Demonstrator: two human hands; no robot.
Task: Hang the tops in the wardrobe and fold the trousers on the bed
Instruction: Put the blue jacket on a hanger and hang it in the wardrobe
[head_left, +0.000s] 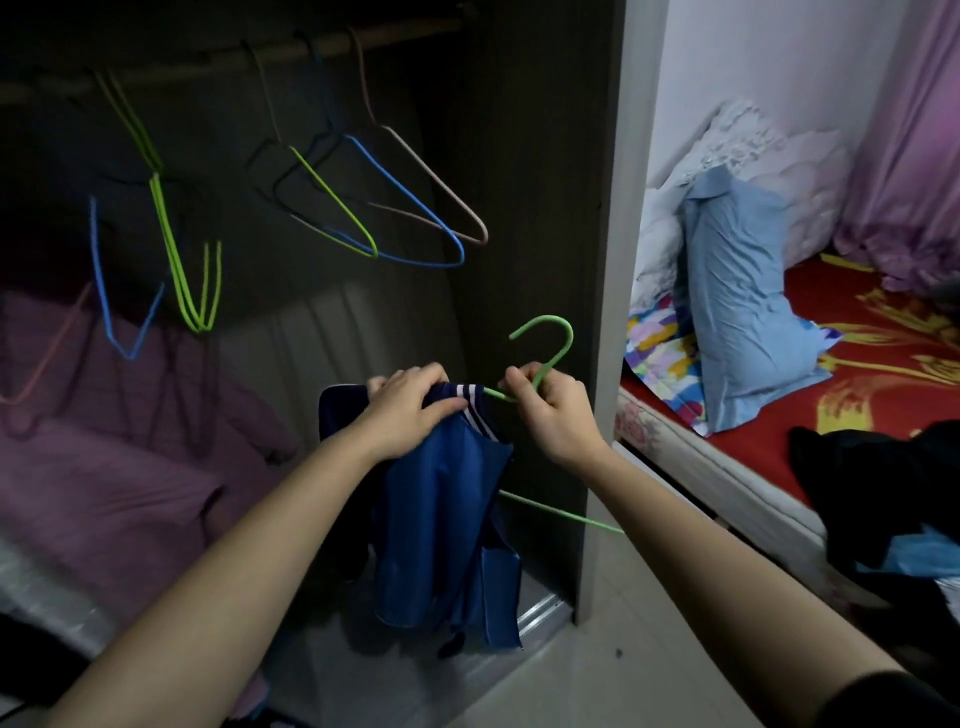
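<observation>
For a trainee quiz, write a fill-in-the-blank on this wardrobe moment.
1. The right hand pinches the neck of a ____ hanger.
2. The left hand grips the collar of the ____ top.
3. The light-blue pillow stands on the bed's ____ sheet.
Missing: green; blue; red.

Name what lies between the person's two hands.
Head view: the striped collar of the blue top and the green hanger, between left hand and right hand.
</observation>
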